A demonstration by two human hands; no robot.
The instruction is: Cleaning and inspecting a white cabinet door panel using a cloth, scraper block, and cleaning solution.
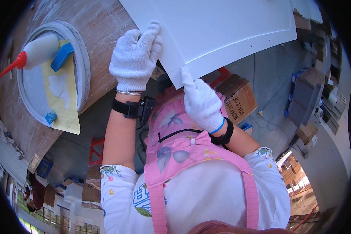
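Note:
A large white panel [226, 27] with a raised border juts past the table edge, its near corner pointing toward me. My left hand [136, 58], in a white knitted glove, is at the panel's left edge. Its index finger is stretched along the edge, and the outer fingers are bent over the wooden table. My right hand [202, 99], gloved the same way, has its index fingertip on the border by the near corner. Its other fingers are partly folded and half hidden. I see nothing held in either hand.
On the wooden table [101, 23], a round lid [85, 66] bears a white bottle [43, 50] with a red nozzle, a blue block [61, 56] and yellow paper [72, 113] with white paste. Below the panel stands a cardboard box [240, 97]. Farther right is a grey cart [306, 91].

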